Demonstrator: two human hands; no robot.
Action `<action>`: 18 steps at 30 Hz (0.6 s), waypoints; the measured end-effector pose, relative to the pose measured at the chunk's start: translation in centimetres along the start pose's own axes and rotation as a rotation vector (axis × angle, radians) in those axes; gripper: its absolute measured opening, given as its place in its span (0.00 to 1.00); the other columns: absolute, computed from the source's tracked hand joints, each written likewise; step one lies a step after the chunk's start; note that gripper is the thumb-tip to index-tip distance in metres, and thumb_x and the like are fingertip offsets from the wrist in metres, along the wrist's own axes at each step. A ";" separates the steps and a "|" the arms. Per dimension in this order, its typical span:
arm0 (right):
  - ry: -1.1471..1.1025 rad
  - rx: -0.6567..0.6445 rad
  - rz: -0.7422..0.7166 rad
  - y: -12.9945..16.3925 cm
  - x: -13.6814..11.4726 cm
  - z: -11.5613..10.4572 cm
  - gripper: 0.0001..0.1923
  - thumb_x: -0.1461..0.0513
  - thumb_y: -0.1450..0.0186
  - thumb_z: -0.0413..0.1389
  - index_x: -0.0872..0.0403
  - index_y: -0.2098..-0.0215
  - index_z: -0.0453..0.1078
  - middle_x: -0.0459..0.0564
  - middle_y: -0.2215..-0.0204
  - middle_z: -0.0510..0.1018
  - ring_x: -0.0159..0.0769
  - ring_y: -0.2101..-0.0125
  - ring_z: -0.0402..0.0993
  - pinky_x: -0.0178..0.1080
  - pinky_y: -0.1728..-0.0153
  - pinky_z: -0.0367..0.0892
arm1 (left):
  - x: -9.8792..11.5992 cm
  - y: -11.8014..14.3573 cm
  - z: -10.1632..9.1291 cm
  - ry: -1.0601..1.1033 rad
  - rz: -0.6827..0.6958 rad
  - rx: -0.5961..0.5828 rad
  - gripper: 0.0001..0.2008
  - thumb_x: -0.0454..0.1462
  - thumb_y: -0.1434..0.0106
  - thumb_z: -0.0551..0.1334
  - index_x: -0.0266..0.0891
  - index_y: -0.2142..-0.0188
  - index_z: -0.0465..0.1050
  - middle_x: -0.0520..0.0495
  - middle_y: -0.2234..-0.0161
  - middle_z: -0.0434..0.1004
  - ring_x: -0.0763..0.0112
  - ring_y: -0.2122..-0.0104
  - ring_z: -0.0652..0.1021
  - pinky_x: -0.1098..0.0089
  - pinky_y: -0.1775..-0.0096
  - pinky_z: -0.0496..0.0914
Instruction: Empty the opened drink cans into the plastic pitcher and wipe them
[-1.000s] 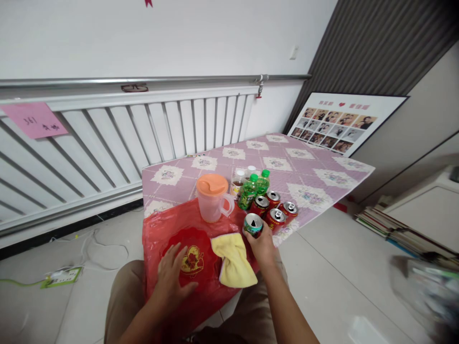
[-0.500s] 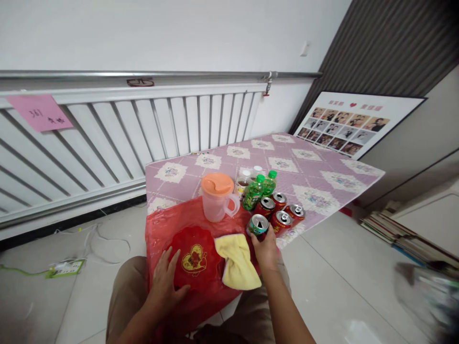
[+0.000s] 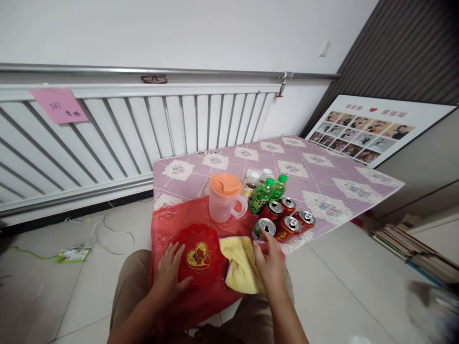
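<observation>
My left hand (image 3: 171, 272) lies with fingers spread at the left rim of a red scalloped tray (image 3: 211, 253) that bears a gold heart print. My right hand (image 3: 269, 260) is open, its fingers apart, just in front of an opened green-and-white can (image 3: 258, 235) and at the right edge of a crumpled yellow cloth (image 3: 244, 267). Whether its fingertips touch the can or the cloth, I cannot tell. Behind the tray stands a clear plastic pitcher (image 3: 219, 208) with an orange lid (image 3: 225, 184). Several red cans (image 3: 289, 231) stand behind the green one.
Two green-capped bottles (image 3: 261, 199) and two white-capped bottles (image 3: 251, 184) are grouped right of the pitcher. Red plastic sheeting (image 3: 167, 224) covers the near part of the flowered tablecloth (image 3: 322, 200). A radiator (image 3: 179, 119) runs along the wall; a photo board (image 3: 366, 124) leans at the right.
My right hand has let go of the green-and-white can and drawn back toward me, its fingers loosening. The left hand stays at the tray. The view has shifted slightly left.
</observation>
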State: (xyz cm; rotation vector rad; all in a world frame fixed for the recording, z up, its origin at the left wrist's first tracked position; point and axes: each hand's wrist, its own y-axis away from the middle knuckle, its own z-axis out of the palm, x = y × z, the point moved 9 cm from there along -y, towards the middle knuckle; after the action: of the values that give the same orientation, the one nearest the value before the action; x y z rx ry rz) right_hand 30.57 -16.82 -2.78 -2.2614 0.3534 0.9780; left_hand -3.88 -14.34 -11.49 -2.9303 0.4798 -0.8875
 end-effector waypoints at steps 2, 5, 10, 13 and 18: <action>-0.006 -0.038 -0.024 -1.0 -1.6 0.9 0.22 0.52 0.35 0.52 0.53 0.46 0.69 0.57 0.50 0.77 0.46 0.49 0.72 0.52 0.46 0.67 | 0.0 0.2 -0.3 0.009 0.000 0.012 0.43 0.38 0.45 0.66 0.42 0.32 0.50 0.34 0.32 0.51 0.42 0.32 0.54 0.40 0.37 0.57; -0.025 -0.118 -0.024 -1.5 -2.9 2.9 0.24 0.52 0.34 0.51 0.53 0.44 0.67 0.59 0.47 0.75 0.46 0.47 0.71 0.52 0.45 0.66 | 0.0 0.8 -0.9 0.021 0.003 0.035 0.49 0.40 0.45 0.68 0.41 0.30 0.42 0.30 0.30 0.44 0.41 0.31 0.51 0.41 0.37 0.56; 0.120 -0.275 -0.079 1.3 -3.7 5.8 0.27 0.56 0.36 0.52 0.55 0.40 0.65 0.61 0.45 0.73 0.49 0.43 0.67 0.54 0.43 0.63 | -1.1 2.0 -0.9 -0.028 -0.098 -0.062 0.59 0.41 0.51 0.70 0.38 0.29 0.33 0.27 0.29 0.42 0.40 0.30 0.49 0.39 0.36 0.52; 0.348 -0.431 -0.055 3.7 -3.1 7.3 0.28 0.58 0.38 0.55 0.53 0.39 0.65 0.61 0.41 0.70 0.54 0.41 0.64 0.56 0.45 0.63 | -1.6 2.9 -0.4 -0.081 -0.213 -0.176 0.58 0.38 0.53 0.68 0.34 0.30 0.35 0.28 0.29 0.41 0.43 0.30 0.47 0.40 0.35 0.48; 0.558 -0.560 -0.068 5.6 -2.1 8.0 0.25 0.61 0.35 0.54 0.52 0.40 0.67 0.59 0.38 0.68 0.54 0.39 0.61 0.56 0.46 0.63 | -1.4 3.9 0.1 -0.110 -0.282 -0.257 0.55 0.38 0.53 0.65 0.30 0.30 0.39 0.28 0.29 0.39 0.45 0.29 0.44 0.41 0.35 0.46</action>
State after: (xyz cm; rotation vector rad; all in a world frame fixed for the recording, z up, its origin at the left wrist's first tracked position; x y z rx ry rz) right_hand 22.06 -15.92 -7.91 -3.0301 0.2489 0.4160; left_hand -6.03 -17.58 -12.78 -3.3213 0.1883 -0.7284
